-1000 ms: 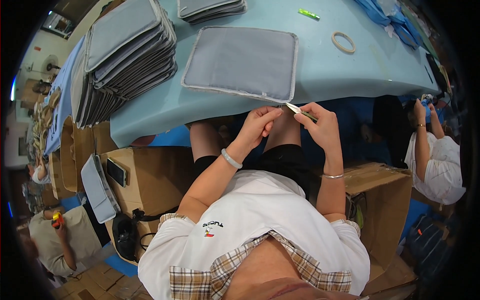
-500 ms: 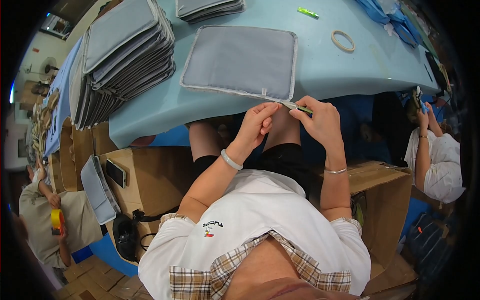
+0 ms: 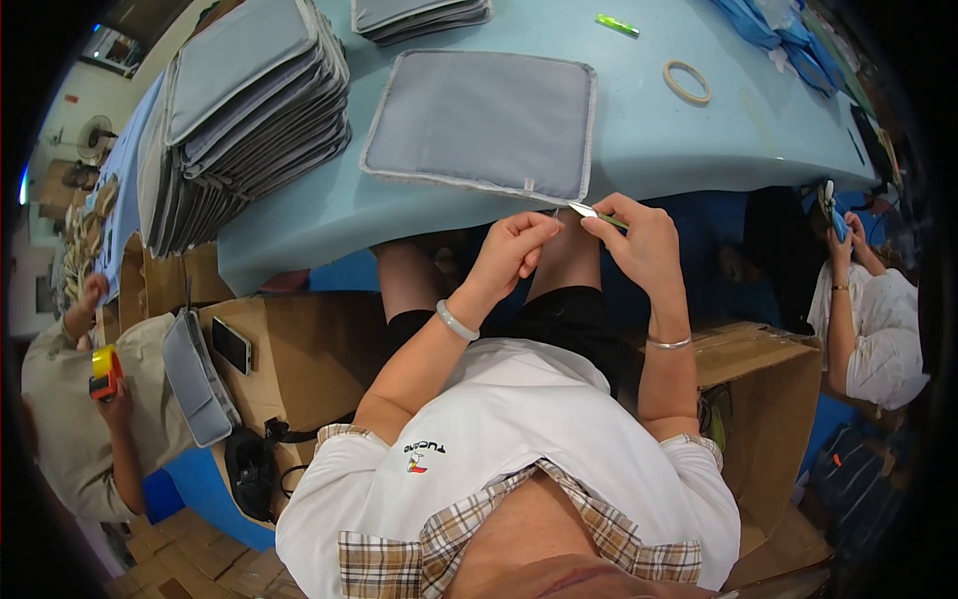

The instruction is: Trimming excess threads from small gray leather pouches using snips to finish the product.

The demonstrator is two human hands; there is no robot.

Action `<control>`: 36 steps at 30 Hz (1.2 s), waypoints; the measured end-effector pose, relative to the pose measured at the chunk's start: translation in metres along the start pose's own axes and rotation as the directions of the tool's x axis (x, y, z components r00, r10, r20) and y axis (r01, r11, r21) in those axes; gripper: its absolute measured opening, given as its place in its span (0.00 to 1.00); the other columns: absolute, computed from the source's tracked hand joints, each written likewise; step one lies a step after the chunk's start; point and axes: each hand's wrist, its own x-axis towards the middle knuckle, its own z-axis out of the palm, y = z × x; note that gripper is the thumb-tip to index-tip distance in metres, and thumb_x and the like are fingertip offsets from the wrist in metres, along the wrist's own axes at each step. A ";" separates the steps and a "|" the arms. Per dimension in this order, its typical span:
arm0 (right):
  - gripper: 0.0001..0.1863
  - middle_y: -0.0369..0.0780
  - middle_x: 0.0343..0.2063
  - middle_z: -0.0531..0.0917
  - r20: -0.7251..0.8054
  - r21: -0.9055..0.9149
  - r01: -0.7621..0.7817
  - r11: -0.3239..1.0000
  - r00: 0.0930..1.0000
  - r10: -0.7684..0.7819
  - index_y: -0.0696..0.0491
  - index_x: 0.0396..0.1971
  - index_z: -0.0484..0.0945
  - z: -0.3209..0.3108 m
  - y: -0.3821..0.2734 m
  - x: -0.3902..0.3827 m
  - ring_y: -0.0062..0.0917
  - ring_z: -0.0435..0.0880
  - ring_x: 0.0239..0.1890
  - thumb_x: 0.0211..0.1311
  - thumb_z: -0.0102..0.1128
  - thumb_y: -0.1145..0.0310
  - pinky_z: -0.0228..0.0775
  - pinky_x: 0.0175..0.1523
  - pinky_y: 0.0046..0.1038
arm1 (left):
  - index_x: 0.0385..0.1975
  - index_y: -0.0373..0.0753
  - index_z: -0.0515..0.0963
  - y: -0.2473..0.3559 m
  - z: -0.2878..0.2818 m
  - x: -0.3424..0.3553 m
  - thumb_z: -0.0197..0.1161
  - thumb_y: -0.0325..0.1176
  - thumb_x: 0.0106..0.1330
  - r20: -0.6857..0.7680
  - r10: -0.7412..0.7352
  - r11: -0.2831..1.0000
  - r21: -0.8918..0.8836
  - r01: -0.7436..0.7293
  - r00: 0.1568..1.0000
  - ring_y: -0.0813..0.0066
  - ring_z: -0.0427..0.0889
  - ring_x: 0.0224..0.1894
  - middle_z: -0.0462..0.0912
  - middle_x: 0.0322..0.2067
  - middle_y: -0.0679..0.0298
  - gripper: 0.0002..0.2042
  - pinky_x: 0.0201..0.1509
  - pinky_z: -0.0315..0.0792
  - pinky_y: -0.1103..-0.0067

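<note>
A grey rectangular fabric panel (image 3: 479,125) with piped edges lies flat at the table's front edge, a small pale tag near its front right corner. Just below that edge, my left hand (image 3: 514,250) is closed in a pinch; a thin wisp shows at its fingertips, too fine to name. My right hand (image 3: 639,235) grips a pair of thread snips (image 3: 591,213) with green on the handle. Their pale blades point left, just under the panel's front right corner and a little apart from my left fingertips.
A tall stack of grey panels (image 3: 249,110) stands at left on the blue-covered table (image 3: 689,140), a smaller stack (image 3: 419,18) behind. A tape roll (image 3: 687,82) and green packet (image 3: 617,25) lie right. Cardboard boxes (image 3: 319,344) flank me; co-workers sit both sides.
My left hand has drawn slightly down from the panel's edge, so a gap shows between its fingertips and the snips. At left, a co-worker's hand with a yellow tape roll has shifted.
</note>
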 end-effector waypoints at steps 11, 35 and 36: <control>0.14 0.34 0.25 0.78 -0.185 0.267 0.088 0.960 0.982 -0.039 0.55 0.38 0.78 0.019 0.003 0.000 0.15 0.71 0.24 0.52 0.71 0.72 0.67 0.32 0.18 | 0.33 0.37 0.84 0.005 -0.042 -0.015 0.62 0.40 0.65 0.056 0.199 0.378 0.917 -0.130 0.978 0.72 0.81 0.18 0.83 0.19 0.60 0.12 0.29 0.74 0.78; 0.12 0.42 0.15 0.71 -0.150 0.390 0.119 0.913 0.987 -0.064 0.59 0.27 0.74 0.036 -0.005 0.020 0.28 0.66 0.18 0.55 0.68 0.69 0.63 0.27 0.26 | 0.35 0.31 0.81 0.019 -0.009 0.001 0.71 0.29 0.59 -0.357 0.545 0.820 0.415 -0.394 0.758 0.89 0.71 0.15 0.80 0.18 0.68 0.10 0.15 0.64 0.88; 0.12 0.42 0.15 0.71 -0.151 0.396 0.131 0.909 0.986 -0.076 0.59 0.27 0.74 0.036 -0.007 0.020 0.28 0.66 0.18 0.55 0.68 0.69 0.63 0.27 0.26 | 0.35 0.31 0.81 0.018 -0.008 0.002 0.71 0.29 0.59 -0.361 0.555 0.814 0.421 -0.401 0.749 0.89 0.71 0.15 0.80 0.18 0.68 0.10 0.15 0.64 0.88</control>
